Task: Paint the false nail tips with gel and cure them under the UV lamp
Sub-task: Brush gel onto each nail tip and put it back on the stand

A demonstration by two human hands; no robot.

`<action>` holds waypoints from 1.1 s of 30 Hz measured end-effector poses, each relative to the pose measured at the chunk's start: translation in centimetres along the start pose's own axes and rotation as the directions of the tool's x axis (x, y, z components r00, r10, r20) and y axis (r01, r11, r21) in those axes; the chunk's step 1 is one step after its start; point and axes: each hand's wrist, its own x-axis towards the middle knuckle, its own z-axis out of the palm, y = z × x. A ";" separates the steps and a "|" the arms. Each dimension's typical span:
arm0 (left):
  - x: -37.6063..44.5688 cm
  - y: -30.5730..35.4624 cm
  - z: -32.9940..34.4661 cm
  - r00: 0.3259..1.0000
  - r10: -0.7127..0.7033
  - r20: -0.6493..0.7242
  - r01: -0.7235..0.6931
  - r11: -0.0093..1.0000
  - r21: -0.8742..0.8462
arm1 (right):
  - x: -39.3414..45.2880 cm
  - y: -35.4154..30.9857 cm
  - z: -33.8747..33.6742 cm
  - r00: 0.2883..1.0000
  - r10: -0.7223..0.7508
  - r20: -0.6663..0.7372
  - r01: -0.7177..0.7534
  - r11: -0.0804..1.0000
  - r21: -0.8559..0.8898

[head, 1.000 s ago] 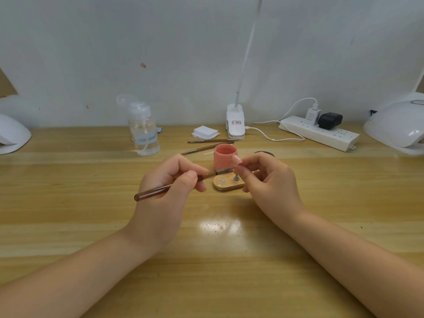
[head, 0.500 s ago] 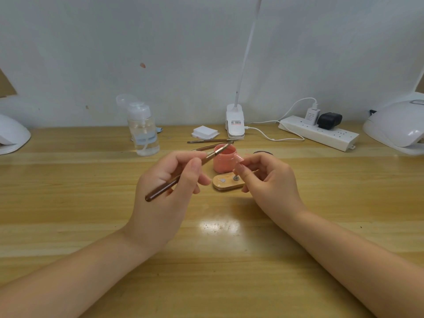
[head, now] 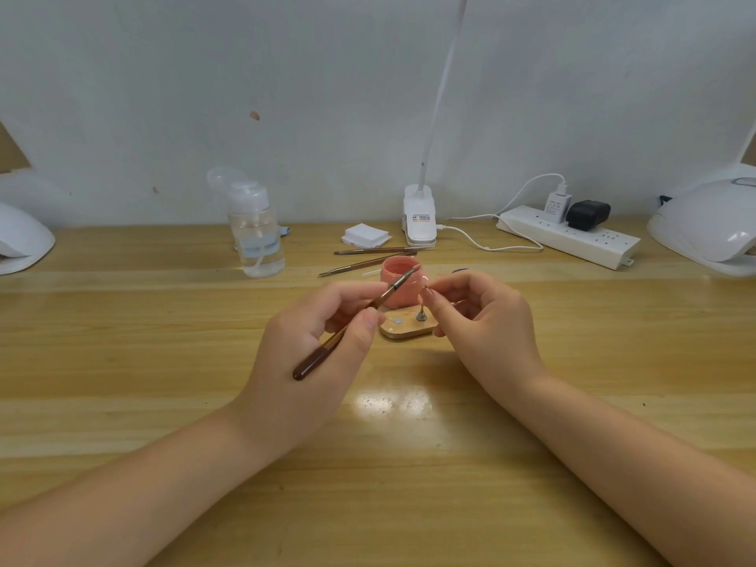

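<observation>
Since a second ago the left hand (head: 311, 345) has swung the brush (head: 352, 321) up from level, so its long axis now slants from the dark handle end near the person up to the bristles at the rim of the pink gel jar (head: 403, 286). Thumb and fingers are curled round the shaft, pinching it. Just right of the jar, the right hand (head: 487, 321) pinches the nail tip (head: 426, 289) above the wooden stand (head: 407, 329) in front of the jar, so the bristles probably need only a short sweep rightward; the UV lamp (head: 707, 227) sits well right of the jar.
</observation>
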 end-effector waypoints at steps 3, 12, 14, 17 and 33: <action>-0.1 0.0 -0.2 1.000 0.018 0.020 -0.018 0.999 0.042 | 0.0 -0.1 0.0 1.000 -0.026 0.007 0.026 1.000 -0.016; 0.0 0.2 -0.1 0.999 -0.002 -0.035 0.005 0.998 0.065 | 0.0 0.2 0.0 0.999 -0.044 0.000 0.044 0.999 -0.021; 0.0 0.2 -0.2 1.000 0.006 -0.005 -0.006 0.996 0.084 | 0.1 0.2 0.1 0.999 -0.052 0.011 0.053 0.998 -0.035; -0.2 0.1 -0.4 1.000 0.030 -0.001 -0.030 0.997 0.066 | 0.1 0.3 0.1 0.999 -0.048 0.008 0.049 0.998 -0.029; -0.1 0.0 -0.5 0.999 -0.004 -0.044 0.003 1.000 -0.014 | 0.0 0.0 0.1 0.998 -0.057 0.034 0.057 0.998 -0.015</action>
